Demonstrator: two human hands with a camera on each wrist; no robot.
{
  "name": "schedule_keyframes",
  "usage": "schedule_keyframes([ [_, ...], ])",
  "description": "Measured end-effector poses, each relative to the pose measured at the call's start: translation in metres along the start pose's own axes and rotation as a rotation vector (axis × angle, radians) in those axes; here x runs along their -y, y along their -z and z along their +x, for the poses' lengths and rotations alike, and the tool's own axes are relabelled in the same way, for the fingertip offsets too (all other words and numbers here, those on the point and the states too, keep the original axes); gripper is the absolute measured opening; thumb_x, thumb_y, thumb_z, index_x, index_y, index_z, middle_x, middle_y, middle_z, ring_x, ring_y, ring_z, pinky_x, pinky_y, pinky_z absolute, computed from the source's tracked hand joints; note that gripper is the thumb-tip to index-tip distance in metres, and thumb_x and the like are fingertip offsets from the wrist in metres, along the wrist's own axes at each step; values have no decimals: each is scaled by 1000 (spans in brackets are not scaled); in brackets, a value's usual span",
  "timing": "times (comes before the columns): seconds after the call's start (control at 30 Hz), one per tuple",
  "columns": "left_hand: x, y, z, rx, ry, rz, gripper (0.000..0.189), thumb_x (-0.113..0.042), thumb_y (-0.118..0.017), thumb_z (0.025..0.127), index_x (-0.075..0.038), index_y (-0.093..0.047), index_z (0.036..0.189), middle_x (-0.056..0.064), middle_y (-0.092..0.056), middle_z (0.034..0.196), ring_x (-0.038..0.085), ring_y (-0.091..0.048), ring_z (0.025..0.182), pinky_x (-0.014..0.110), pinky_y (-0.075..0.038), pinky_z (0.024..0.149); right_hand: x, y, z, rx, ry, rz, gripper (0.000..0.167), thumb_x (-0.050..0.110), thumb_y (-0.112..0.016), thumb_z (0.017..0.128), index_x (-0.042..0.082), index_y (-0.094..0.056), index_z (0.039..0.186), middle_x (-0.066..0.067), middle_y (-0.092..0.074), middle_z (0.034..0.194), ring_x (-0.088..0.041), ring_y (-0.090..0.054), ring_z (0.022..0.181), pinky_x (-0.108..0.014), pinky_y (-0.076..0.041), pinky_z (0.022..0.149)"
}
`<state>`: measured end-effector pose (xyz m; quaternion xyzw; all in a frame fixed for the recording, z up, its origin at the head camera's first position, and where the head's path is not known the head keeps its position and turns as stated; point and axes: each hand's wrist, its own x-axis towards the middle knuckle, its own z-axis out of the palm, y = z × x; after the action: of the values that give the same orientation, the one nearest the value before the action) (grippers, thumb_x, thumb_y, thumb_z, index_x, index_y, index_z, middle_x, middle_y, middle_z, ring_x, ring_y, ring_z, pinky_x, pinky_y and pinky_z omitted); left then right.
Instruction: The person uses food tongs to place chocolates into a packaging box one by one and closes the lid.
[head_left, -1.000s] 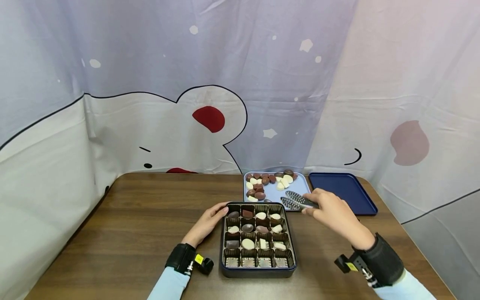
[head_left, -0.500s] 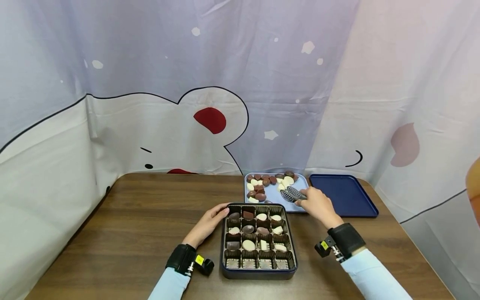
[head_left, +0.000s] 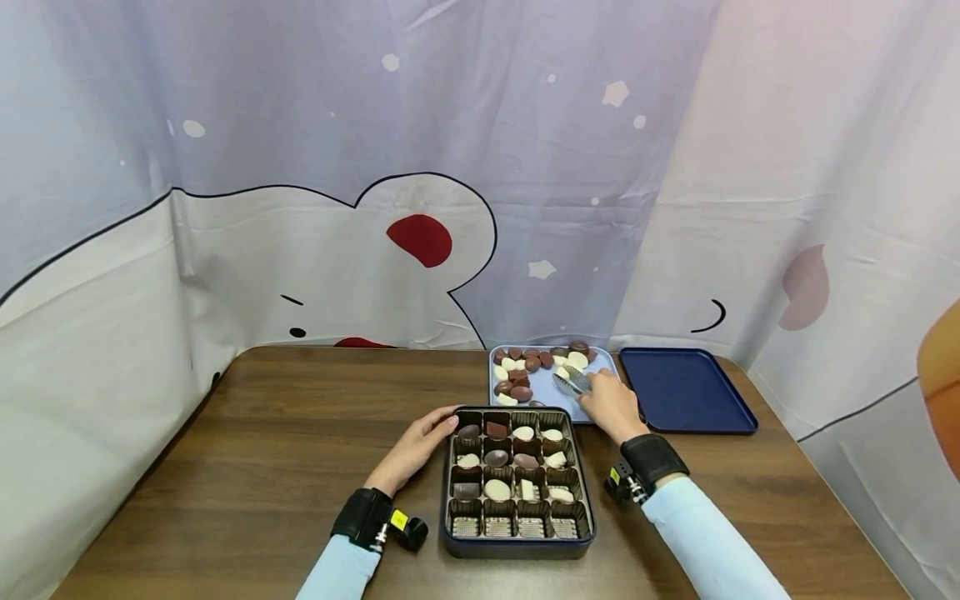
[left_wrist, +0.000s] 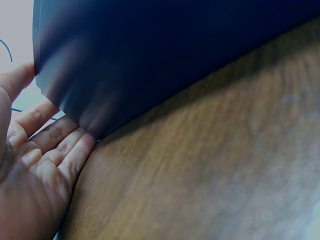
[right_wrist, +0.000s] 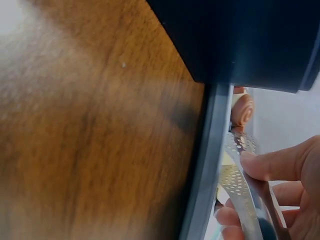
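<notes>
- One wide, brown wood-grain table (head_left: 315, 467) carries all our work.
- Our square, dark box (head_left: 517, 550) with a divided plastic insert stands at the near middle. Twelve of its sixteen compartments hold a piece; the row nearest us holds none, so we judge the filling about three quarters done, with four places left.
- A flat, dark blue rectangular tray (head_left: 678, 392) lies at the right, seemingly not needed just now.
- Just beyond the box, our light blue rectangular tray (head_left: 542, 389) bears plenty for the remaining places.
- Our left hand (head_left: 411, 450) steadies the box's left wall, its grip fairly straight and enclosing nothing.
- Our right hand (head_left: 611, 407) is at the light tray, its grip clamped on the silvery perforated metal tongs (right_wrist: 235, 185), whose ends stand apart.
- Small brown and white chocolates (head_left: 520, 392) lie on that tray; we cannot tell whether one sits between the tongs.
</notes>
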<state>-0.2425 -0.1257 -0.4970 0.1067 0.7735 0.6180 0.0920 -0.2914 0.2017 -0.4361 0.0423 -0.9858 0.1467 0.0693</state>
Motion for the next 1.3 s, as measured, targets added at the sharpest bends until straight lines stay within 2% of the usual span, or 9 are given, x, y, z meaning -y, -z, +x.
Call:
schedule_keyframes([
  [0.1,1,-1,0,-3,3,-7,50,-49,-52,95,-23,-51,137,6,-51,139,27,-43,132,51,-31,109,0,-2,3,-23,12,-14,40,16,-63,85,-1,-63,121,-21,-60,105,-39,-61,93,-54,-49,71],
  [0.23,1,-1,1,-10,-3,-9,48,-48,-52,95,-23,-53,135,5,-54,135,25,-45,129,49,-32,108,0,2,2,2,9,1,42,17,-62,87,-1,-61,125,-22,-60,109,-41,-61,92,-54,-49,72],
  [0.3,1,-1,1,-12,-9,-3,48,-48,-52,95,-23,-53,135,5,-55,135,25,-46,129,49,-33,107,2,7,0,11,11,18,43,17,-62,88,-2,-60,126,-24,-60,111,-41,-61,91,-53,-49,71],
  [0.47,-1,1,1,-15,-15,13,47,-47,-52,95,-23,-53,136,6,-53,137,27,-43,131,51,-31,109,11,26,-3,-30,33,38,37,15,-63,88,-1,-64,122,-23,-64,111,-39,-63,86,-49,-49,64],
  [0.6,-2,2,2,-23,-12,3,46,-48,-53,94,-24,-54,134,4,-54,137,26,-43,131,50,-30,110,20,34,-3,-12,38,27,36,17,-64,88,1,-65,121,-22,-63,115,-38,-63,89,-50,-50,66],
  [0.7,-1,2,2,-14,-10,4,48,-48,-52,95,-23,-53,135,6,-53,137,27,-43,132,50,-30,109,22,30,-3,22,25,7,36,16,-63,87,1,-65,119,-22,-63,113,-37,-63,89,-50,-50,67],
  [0.87,1,0,0,0,0,15,50,-48,-52,95,-21,-52,137,8,-51,139,29,-42,132,52,-30,109,20,13,0,62,6,-30,26,14,-61,81,1,-68,102,-17,-59,94,-28,-57,73,-43,-46,60],
  [1.13,0,-1,0,-6,-8,-8,47,-47,-53,95,-23,-53,135,5,-53,137,26,-43,132,50,-30,110,15,-2,7,-7,34,-19,14,13,-63,82,1,-66,89,-14,-56,87,-29,-55,69,-44,-45,59],
  [1.3,1,0,1,-6,-18,-3,47,-46,-52,95,-22,-53,135,5,-53,137,26,-43,131,51,-30,109,15,-1,6,-17,63,-19,18,15,-66,82,1,-68,92,-14,-57,87,-29,-57,72,-45,-47,62],
])
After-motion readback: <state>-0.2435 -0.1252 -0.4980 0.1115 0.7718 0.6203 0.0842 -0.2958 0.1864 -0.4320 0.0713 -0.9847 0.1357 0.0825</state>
